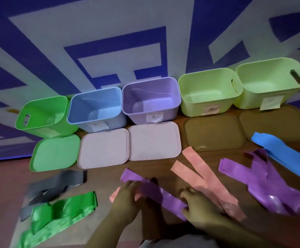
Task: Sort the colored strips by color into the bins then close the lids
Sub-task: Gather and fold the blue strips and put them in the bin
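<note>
**A:** Blue-and-white patterned wall (109, 33) behind, brown table (101, 178) under it. What's the step in hand?

**B:** One purple strip (165, 196) lies across the table's near middle. Left hand (126, 194) has its fingers curled over the strip's left part. Right hand (192, 203) pinches the right end. Picture is blurred, but both look to be grasping it.

**A:** How to do it well?

**B:** Lift it free of the pink strips (204, 179) just beside it. A pink end shows under the left hand, so check that only purple comes up. It looks limp, so gather it before carrying. The purple bin (136, 115) is at far middle.

**A:** Bins?

**B:** Five in a row, all open: green bin (56, 129), blue bin (101, 122), purple bin, light green bin (195, 108), second light green bin (249, 101). No strips visible in any. Near floors partly hidden.

**A:** Lids?

**B:** Five lying flat, one before each bin: green lid (56, 153), pale lids (104, 147), dark lids (213, 133).
</note>
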Demonstrator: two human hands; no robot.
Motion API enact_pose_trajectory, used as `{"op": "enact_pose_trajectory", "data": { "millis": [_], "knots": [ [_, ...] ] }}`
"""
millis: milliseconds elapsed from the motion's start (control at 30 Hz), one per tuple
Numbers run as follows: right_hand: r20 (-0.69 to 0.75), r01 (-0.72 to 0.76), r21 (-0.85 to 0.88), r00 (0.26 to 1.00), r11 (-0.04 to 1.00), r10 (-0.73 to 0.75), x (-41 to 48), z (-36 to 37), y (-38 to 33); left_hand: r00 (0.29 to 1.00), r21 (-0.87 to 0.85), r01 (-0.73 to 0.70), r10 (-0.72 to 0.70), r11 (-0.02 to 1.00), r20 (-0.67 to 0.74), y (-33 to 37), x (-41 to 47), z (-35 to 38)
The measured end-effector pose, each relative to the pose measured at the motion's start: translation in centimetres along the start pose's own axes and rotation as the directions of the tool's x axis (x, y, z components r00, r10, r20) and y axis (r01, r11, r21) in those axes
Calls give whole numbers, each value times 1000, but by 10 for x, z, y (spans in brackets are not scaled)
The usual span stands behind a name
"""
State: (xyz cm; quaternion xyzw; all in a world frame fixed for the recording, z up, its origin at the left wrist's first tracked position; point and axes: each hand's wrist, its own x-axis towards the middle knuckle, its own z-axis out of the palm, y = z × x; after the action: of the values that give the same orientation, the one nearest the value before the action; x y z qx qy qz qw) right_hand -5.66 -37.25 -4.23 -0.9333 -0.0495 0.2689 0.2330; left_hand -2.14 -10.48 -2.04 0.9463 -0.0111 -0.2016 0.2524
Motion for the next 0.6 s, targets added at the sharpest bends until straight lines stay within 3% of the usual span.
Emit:
{"op": "enact_pose_trajectory", "data": {
  "millis": [100,233,333,600],
  "knots": [
    [-16,-76,-50,997,996,75,2,15,-12,1000,12,26,-26,1000,7,-21,16,-4],
    [-30,-168,57,985,984,170,2,25,-27,988,2,142,-142,990,-54,-47,43,-7],
    [-22,-202,131,978,971,206,-7,18,-33,993,53,110,-107,993,-49,-54,54,-7],
    [-55,-231,290,965,929,257,-22,-7,-39,995,-87,24,-32,996,-92,-50,64,-13]
  ]
}}
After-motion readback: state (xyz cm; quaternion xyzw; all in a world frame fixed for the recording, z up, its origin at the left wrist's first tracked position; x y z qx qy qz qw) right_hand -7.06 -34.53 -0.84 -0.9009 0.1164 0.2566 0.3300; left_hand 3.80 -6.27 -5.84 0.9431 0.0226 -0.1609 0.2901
